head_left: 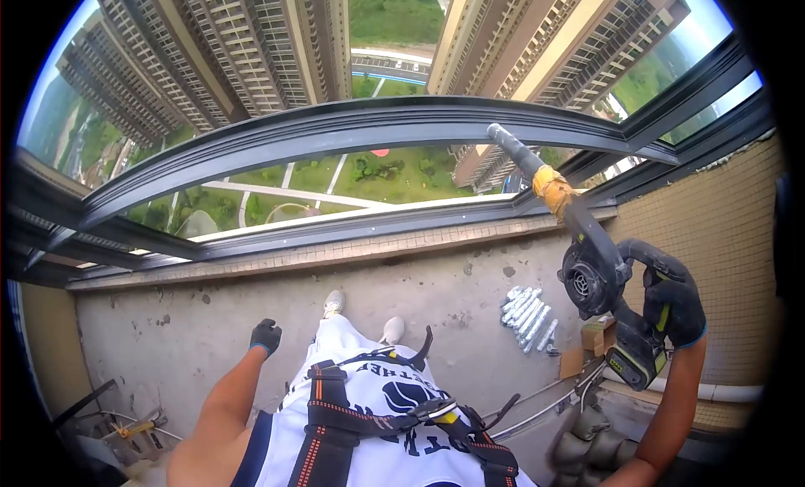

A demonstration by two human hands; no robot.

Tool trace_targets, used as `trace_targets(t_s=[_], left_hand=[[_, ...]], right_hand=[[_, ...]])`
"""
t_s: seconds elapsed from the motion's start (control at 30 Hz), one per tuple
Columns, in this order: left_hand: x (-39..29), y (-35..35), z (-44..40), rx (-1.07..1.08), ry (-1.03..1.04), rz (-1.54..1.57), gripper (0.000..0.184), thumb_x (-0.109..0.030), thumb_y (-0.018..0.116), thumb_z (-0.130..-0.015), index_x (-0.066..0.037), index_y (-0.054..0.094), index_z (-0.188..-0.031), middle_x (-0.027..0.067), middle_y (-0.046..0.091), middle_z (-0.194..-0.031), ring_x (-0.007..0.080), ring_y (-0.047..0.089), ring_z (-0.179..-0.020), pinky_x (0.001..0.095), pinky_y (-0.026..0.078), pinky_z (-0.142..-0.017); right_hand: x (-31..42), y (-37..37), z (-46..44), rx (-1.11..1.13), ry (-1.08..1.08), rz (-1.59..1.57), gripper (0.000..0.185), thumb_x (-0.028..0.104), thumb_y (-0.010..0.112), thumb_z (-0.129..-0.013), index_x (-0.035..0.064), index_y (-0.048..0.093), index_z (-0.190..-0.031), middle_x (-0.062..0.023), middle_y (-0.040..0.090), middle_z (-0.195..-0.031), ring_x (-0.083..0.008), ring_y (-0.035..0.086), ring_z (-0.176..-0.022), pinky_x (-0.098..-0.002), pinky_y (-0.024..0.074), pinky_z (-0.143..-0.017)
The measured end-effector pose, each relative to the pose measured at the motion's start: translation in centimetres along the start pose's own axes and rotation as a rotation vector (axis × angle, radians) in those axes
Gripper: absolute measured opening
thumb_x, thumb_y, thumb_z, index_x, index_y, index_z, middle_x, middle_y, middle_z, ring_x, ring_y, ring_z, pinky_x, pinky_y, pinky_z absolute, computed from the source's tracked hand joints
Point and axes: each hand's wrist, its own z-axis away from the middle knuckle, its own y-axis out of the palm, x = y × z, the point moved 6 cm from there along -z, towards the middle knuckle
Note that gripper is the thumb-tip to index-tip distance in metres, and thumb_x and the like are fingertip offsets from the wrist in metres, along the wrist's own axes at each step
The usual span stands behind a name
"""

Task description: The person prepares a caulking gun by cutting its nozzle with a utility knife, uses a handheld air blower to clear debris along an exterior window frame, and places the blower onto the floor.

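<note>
My right hand [673, 304], in a dark work glove, grips the handle of a black cordless leaf blower [594, 273]. The blower's long nozzle, wrapped with yellow tape [553, 191], points up and left across the window frame [352, 130]. A battery pack [635, 365] sits at its lower end. My left hand [266, 337], gloved too, hangs low over the concrete floor beside my leg. Its fingers look curled in, with nothing showing in them.
Silver-wrapped tubes [528, 317] lie on the floor near a cardboard box [598, 336]. Dark sacks [591, 441] and a white pipe [713, 391] are at lower right. Tools [138, 428] lie at lower left. Beyond the low sill [352, 250] is a high drop. I wear a harness [331, 403].
</note>
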Motion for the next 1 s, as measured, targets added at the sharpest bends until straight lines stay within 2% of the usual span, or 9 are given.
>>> trace_targets(t_s=[0.1, 0.13, 0.23, 0.3, 0.43, 0.53, 0.6, 0.77, 1.0], left_hand=[[3.1, 1.2, 1.7, 0.025, -0.097, 0.009, 0.041, -0.029, 0.063, -0.083, -0.001, 0.069, -0.113, 0.0243, 0.071, -0.107, 0.0377, 0.069, -0.102, 0.0423, 0.053, -0.094], [3.6, 1.8, 2.1, 0.051, -0.123, 0.041, 0.042, -0.029, 0.063, -0.083, -0.002, 0.069, -0.114, 0.0245, 0.071, -0.109, 0.0379, 0.068, -0.104, 0.0422, 0.053, -0.096], [3.0, 3.3, 2.0, 0.066, -0.092, 0.087, 0.043, -0.032, 0.063, -0.084, -0.003, 0.069, -0.115, 0.0233, 0.07, -0.113, 0.0372, 0.067, -0.106, 0.0416, 0.052, -0.096], [2.3, 4.3, 1.6, 0.087, -0.06, 0.152, 0.044, -0.034, 0.063, -0.085, -0.003, 0.069, -0.116, 0.023, 0.069, -0.116, 0.0369, 0.066, -0.108, 0.0413, 0.051, -0.097], [3.0, 4.1, 2.2, 0.05, -0.107, 0.274, 0.046, -0.035, 0.061, -0.087, -0.002, 0.068, -0.118, 0.0225, 0.069, -0.118, 0.0367, 0.066, -0.11, 0.0407, 0.051, -0.098], [5.9, 3.7, 3.2, 0.015, -0.188, 0.341, 0.048, -0.037, 0.061, -0.087, -0.002, 0.067, -0.12, 0.0222, 0.068, -0.119, 0.0366, 0.065, -0.112, 0.0405, 0.05, -0.099], [8.6, 3.7, 4.8, 0.004, -0.261, 0.4, 0.048, -0.037, 0.06, -0.087, -0.003, 0.068, -0.12, 0.0225, 0.068, -0.12, 0.0369, 0.064, -0.112, 0.0409, 0.049, -0.1], [16.5, 4.9, 9.4, -0.036, -0.444, 0.339, 0.042, -0.036, 0.06, -0.086, -0.005, 0.07, -0.113, 0.0196, 0.067, -0.122, 0.0374, 0.063, -0.114, 0.0424, 0.049, -0.1], [19.7, 6.3, 13.8, 0.015, -0.54, 0.349, 0.041, -0.036, 0.058, -0.087, -0.006, 0.071, -0.111, 0.0216, 0.065, -0.124, 0.0385, 0.062, -0.115, 0.0435, 0.049, -0.1]], right_hand=[[3.7, 3.0, -0.8, 0.141, -0.058, 0.102, 0.071, 0.016, 0.056, -0.062, -0.0038, 0.063, -0.13, -0.0001, 0.058, -0.087, -0.0064, 0.05, -0.075, -0.019, 0.0419, -0.064], [4.6, 3.9, -1.4, 0.155, -0.058, 0.152, 0.075, 0.017, 0.057, -0.057, -0.005, 0.063, -0.129, -0.0082, 0.064, -0.102, -0.0111, 0.058, -0.083, -0.0225, 0.0486, -0.073], [7.9, 10.1, -3.4, 0.297, -0.22, 0.171, 0.079, 0.02, 0.057, -0.052, -0.0075, 0.063, -0.126, -0.0185, 0.068, -0.12, -0.025, 0.065, -0.108, -0.0325, 0.049, -0.101], [9.9, 12.9, -4.4, 0.38, -0.225, 0.234, 0.077, 0.019, 0.055, -0.052, -0.0086, 0.063, -0.124, -0.0195, 0.067, -0.121, -0.0273, 0.064, -0.112, -0.0359, 0.0461, -0.106], [15.9, 23.6, -6.1, 0.603, -0.412, 0.353, 0.067, 0.009, 0.055, -0.055, -0.0065, 0.066, -0.12, -0.0184, 0.069, -0.118, -0.0266, 0.065, -0.113, -0.0379, 0.0479, -0.105], [18.3, 31.6, -8.4, 0.713, -0.404, 0.313, 0.061, 0.003, 0.057, -0.061, -0.0034, 0.067, -0.121, -0.014, 0.07, -0.117, -0.0189, 0.065, -0.109, -0.0308, 0.0495, -0.099], [20.7, 38.0, -9.7, 0.789, -0.466, 0.467, 0.062, 0.005, 0.057, -0.062, -0.0019, 0.067, -0.123, -0.0122, 0.07, -0.117, -0.0168, 0.063, -0.101, -0.0278, 0.0492, -0.093], [24.3, 56.2, -12.6, 1.117, -0.676, 0.316, 0.05, 0.007, 0.059, -0.069, 0.0001, 0.068, -0.118, -0.01, 0.069, -0.113, -0.0166, 0.06, -0.09, -0.0258, 0.0493, -0.081], [25.3, 76.4, -12.9, 1.072, -1.569, 0.522, 0.012, 0.003, 0.074, -0.067, 0.001, 0.065, -0.075, -0.0219, 0.067, -0.119, -0.0326, 0.07, -0.09, -0.0357, 0.0558, -0.071]])
